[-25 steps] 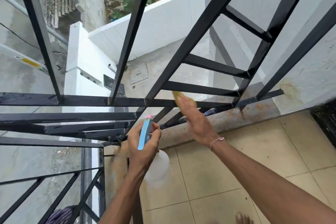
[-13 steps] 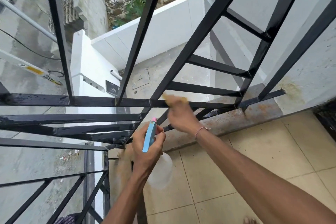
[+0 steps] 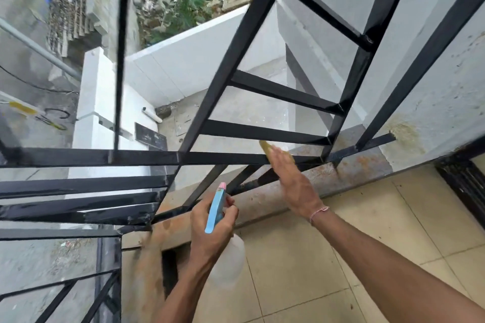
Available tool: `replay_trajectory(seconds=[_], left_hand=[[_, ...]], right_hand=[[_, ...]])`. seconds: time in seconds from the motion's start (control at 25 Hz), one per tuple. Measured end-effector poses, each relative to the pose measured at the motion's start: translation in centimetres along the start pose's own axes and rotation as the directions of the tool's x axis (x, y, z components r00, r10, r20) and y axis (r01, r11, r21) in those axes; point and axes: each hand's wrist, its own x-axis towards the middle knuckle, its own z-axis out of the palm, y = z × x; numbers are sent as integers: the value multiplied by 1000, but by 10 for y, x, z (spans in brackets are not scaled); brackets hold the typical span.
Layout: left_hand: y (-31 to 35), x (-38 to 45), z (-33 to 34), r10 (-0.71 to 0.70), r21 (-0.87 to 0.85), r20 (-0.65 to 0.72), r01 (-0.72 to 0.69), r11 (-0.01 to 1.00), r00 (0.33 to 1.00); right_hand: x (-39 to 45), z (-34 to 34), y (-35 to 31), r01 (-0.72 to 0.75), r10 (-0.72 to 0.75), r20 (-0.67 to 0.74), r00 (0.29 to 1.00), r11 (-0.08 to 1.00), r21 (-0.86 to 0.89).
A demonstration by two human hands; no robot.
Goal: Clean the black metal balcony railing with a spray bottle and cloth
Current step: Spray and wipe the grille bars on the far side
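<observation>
The right hand [image 3: 294, 181] lies flat, fingers straight and together, pressing a small yellow cloth [image 3: 265, 148] against a horizontal bar of the black metal balcony railing [image 3: 147, 157]. Only a corner of the cloth shows past the fingertips, so how much of it sits under the palm cannot be told. The left hand [image 3: 210, 228] is curled round the neck of a translucent white plastic spray bottle with a light blue trigger head and pink nozzle tip [image 3: 216, 211]. It holds the bottle upright below the bars, its nozzle pointing up and forward toward the rail.

What the next wipe turns on is the line of that bar. It runs nearly level, left to right, from the vertical posts on the left to the rust-stained concrete ledge [image 3: 354, 168] near the wall. The cloth sits toward its right end, with a long stretch of bar lying to the left. The right hand is on the metal; the left hand hangs lower and nearer the body, short of the bars. So the likely stroke is a slide along the bar's length, leftward, rather than across it.

Several more bars fan out below and to the left, and diagonal rungs rise above. Beneath the arms lies a beige tiled floor [image 3: 301, 283].
</observation>
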Motion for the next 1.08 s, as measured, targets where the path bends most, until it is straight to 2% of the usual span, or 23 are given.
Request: replay_trajectory(seconds=[0.12,0.2,0.28,0.4,0.52,0.56,0.6,0.72,0.84,0.96,1.08], left_hand=[[-18,12,27,32,5,21,-32,999,999],[-23,12,41,24,-10,-6,-24,1000,1000],[-30,12,52,34,-39,-29,-35,999,999],[-36,5,62,45,-70,-40,-48,996,998],[-40,-2,64,30,-113,-61,-37,993,998],[-43,-2,64,27,-125,-78,-36,992,997],[-48,0,64,28,-123,-95,-40,992,995],[-68,3,66,42,-112,-140,-58,992,989],[-86,4,68,25,-139,-206,-55,989,978],[-93,13,76,70,-99,-182,-89,991,981],[-87,20,84,104,-85,-162,-119,989,981]], right_hand=[[-7,2,60,-259,261,35,965,965,-42],[-10,0,87,-334,339,99,936,941,-62],[-12,7,96,-360,367,101,925,929,-83],[-15,28,82,-468,468,-18,883,884,-2],[-18,52,39,-626,651,-66,756,748,221],[-20,61,22,-615,648,-82,758,750,245],[-22,71,9,-588,622,-71,779,766,261],[-19,108,6,-447,453,-49,890,889,94],[-3,125,27,-361,360,-25,933,931,-59],[-17,127,49,-2,24,60,998,941,-338],[-16,115,76,328,-275,178,945,816,-477]])
